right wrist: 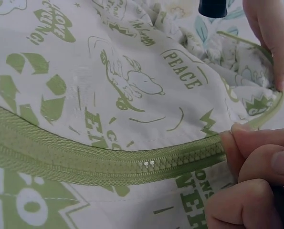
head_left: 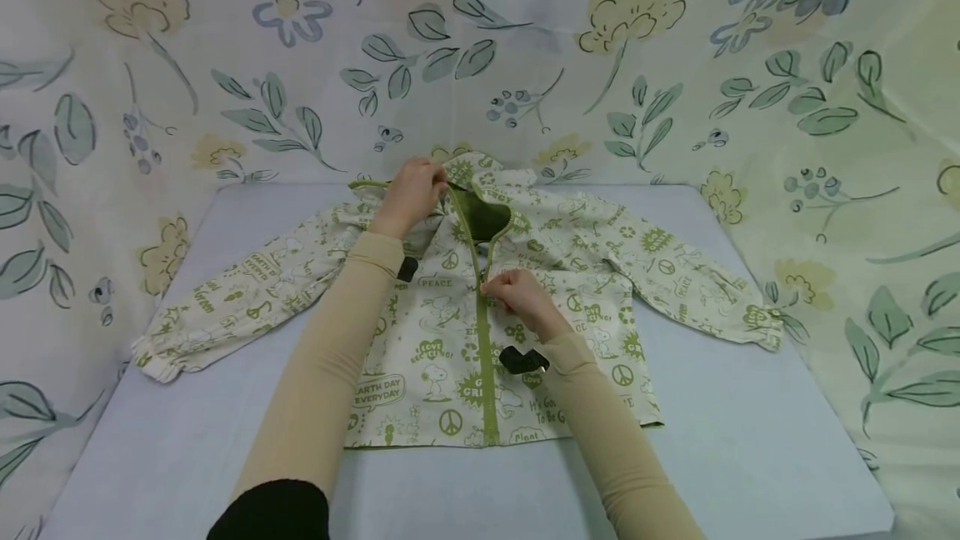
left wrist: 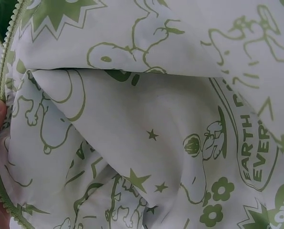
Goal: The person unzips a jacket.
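A white hooded jacket [head_left: 435,365] with a green cartoon print lies front up, sleeves spread to both sides. Its green zipper [head_left: 486,357] is closed from the hem to about chest height; above that the front parts and shows a dark green lining [head_left: 480,215]. My left hand [head_left: 411,197] pinches the jacket's open front edge near the collar. At the top of the closed stretch, my right hand [head_left: 525,298] pinches with thumb and forefinger at the zipper; the right wrist view shows closed teeth [right wrist: 180,157] running to these fingertips, which hide the slider.
A pale table [head_left: 750,423] lies under the jacket, its back edge against a flowered cloth [head_left: 465,65] that also hangs at both sides. The left sleeve cuff [head_left: 161,361] and right cuff [head_left: 765,327] reach toward the table's sides.
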Tool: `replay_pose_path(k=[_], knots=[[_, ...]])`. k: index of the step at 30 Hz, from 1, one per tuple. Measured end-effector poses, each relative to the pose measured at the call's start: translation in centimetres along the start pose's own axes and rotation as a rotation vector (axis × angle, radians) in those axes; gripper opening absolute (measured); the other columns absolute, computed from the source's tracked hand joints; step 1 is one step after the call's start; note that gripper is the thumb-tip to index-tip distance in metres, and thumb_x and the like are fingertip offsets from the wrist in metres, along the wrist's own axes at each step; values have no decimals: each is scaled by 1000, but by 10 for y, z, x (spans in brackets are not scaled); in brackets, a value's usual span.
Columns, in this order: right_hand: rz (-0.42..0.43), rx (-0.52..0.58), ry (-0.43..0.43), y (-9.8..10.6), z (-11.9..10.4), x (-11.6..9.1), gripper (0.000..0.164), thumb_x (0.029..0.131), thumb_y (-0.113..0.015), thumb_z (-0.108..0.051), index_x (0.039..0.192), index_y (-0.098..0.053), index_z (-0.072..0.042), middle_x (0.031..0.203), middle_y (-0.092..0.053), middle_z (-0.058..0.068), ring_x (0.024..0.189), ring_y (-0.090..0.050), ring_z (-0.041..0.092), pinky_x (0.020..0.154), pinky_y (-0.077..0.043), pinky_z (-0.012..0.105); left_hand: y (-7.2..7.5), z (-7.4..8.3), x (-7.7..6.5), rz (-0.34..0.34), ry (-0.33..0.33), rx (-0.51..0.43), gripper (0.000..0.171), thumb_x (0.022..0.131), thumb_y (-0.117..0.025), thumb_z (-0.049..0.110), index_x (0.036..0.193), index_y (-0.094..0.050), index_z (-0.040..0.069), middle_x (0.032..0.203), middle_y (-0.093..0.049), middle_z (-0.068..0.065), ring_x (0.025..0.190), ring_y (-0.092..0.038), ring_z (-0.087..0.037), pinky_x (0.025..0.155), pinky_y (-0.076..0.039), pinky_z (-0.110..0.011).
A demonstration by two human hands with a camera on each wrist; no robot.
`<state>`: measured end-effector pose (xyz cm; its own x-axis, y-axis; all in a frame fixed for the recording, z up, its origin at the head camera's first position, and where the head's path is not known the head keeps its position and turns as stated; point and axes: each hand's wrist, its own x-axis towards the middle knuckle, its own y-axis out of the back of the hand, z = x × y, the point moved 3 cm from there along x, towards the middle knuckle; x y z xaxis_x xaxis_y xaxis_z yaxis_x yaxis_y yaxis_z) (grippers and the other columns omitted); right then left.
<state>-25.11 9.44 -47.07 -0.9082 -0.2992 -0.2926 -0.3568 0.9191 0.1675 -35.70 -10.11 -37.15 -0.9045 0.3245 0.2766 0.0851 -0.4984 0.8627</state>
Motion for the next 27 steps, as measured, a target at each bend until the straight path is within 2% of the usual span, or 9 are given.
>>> replay_pose_path(k=[4, 9, 17, 27], knots=[[-1, -8, 12, -1, 2, -2, 46, 90, -63, -17, 50, -41, -10, 45, -32, 4, 41, -17, 15, 44, -23, 29, 1, 0, 0, -1, 3, 2, 15, 95, -55, 13, 103, -64, 4, 104, -56, -11, 102, -49, -26, 86, -44, -35], [-8, -5, 10, -2, 7, -4, 43, 89, -63, -16, 51, -44, -8, 46, -36, 5, 41, -19, 15, 45, -25, 28, 1, 0, 0, -9, 10, 4, 16, 95, -54, 12, 104, -64, 4, 105, -56, -13, 104, -48, -27, 88, -43, -36], [-13, 17, -6, -3, 9, -9, 47, 90, -63, -16, 50, -38, -12, 47, -28, 2, 43, -19, 15, 47, -26, 29, 2, 0, 3, 2, 2, 6, 15, 95, -54, 12, 101, -64, 3, 103, -57, -13, 106, -48, -29, 90, -42, -38], [-4, 10, -13, -5, 15, -13, 42, 89, -64, -17, 53, -44, -10, 47, -33, 3, 43, -25, 15, 48, -30, 29, 4, -1, 1, 8, -7, 6, 11, 94, -55, 10, 97, -63, 3, 98, -56, -13, 100, -49, -29, 85, -43, -38]])
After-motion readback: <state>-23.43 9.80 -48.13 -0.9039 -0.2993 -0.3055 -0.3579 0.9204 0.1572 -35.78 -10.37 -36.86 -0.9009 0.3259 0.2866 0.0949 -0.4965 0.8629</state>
